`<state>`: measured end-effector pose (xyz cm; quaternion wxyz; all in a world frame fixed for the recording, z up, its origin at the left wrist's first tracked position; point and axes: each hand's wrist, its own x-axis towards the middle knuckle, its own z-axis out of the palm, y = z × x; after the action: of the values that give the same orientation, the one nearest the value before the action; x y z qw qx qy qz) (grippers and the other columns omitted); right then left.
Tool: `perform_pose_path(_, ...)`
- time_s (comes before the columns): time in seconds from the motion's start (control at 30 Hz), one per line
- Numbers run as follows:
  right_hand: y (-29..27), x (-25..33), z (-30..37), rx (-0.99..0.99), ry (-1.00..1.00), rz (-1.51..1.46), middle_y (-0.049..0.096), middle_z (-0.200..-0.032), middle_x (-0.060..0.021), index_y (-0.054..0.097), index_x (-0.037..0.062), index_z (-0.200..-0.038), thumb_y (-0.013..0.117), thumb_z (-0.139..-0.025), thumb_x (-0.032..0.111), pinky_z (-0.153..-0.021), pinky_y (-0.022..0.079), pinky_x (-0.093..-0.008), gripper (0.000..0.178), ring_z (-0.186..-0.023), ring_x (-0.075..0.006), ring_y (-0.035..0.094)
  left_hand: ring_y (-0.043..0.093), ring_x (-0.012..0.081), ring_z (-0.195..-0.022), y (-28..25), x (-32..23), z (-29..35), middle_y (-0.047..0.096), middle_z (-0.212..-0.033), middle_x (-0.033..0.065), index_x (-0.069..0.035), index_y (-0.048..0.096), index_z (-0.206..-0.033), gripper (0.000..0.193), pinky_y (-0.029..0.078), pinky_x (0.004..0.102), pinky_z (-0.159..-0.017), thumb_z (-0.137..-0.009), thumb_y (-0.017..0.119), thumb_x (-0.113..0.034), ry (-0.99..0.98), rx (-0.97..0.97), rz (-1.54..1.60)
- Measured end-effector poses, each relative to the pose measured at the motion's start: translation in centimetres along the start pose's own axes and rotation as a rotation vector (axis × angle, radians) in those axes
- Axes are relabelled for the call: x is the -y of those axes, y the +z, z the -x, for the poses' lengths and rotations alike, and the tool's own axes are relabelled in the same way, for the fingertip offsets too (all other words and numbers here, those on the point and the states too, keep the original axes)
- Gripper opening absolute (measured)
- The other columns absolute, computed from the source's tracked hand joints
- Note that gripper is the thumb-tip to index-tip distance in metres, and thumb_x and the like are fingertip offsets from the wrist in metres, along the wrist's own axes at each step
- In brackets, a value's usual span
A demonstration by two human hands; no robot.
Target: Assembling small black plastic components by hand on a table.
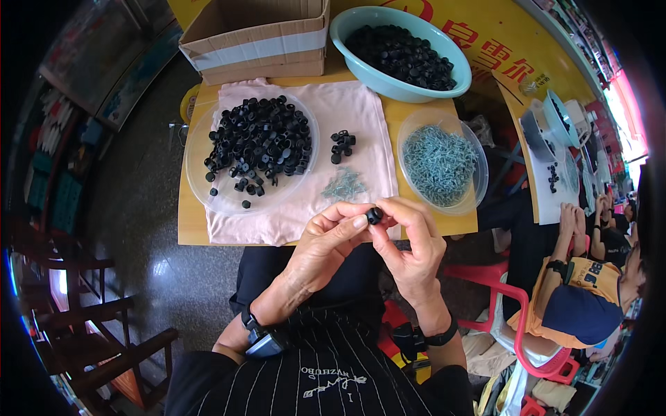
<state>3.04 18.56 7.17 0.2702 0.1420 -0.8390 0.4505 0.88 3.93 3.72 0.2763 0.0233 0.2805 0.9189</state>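
One black cap (374, 215) (small, rounded) pinched close between left-hand fingers (347, 228), right-hand fingers (408, 215); slack grip could drop it.

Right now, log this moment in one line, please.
Left hand: pinching black plastic cap | Right hand: holding same cap | Beyond: loose screws, small cap cluster on pink cloth

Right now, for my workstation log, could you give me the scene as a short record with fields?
Left hand: holding a small black part
Right hand: holding the same part
Pink cloth: small pile of black parts, small pile of screw-like pieces
Left tray: clear, heaped with black parts
Right tray: clear, holding screw-like pieces
Far side: cardboard box, light-blue basin of black parts
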Motion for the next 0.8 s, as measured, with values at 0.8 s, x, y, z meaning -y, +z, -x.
perform_pose_path(0.8,-1.8,-3.0,-8.3,-0.105,0.076,0.068,0.063,-0.090,-0.0068,0.064,0.0011,-0.104,0.068,-0.082,0.007,-0.059,0.047,-0.0232,0.023,-0.078,-0.0132,0.059,0.060,0.0163,-0.097,-2.2,-0.2,-0.4,0.058,-0.103,0.0079,-0.001,0.053,-0.120,0.030,0.049,0.0293,-0.085,-0.091,0.059,-0.006,0.224,-0.105,-0.706)
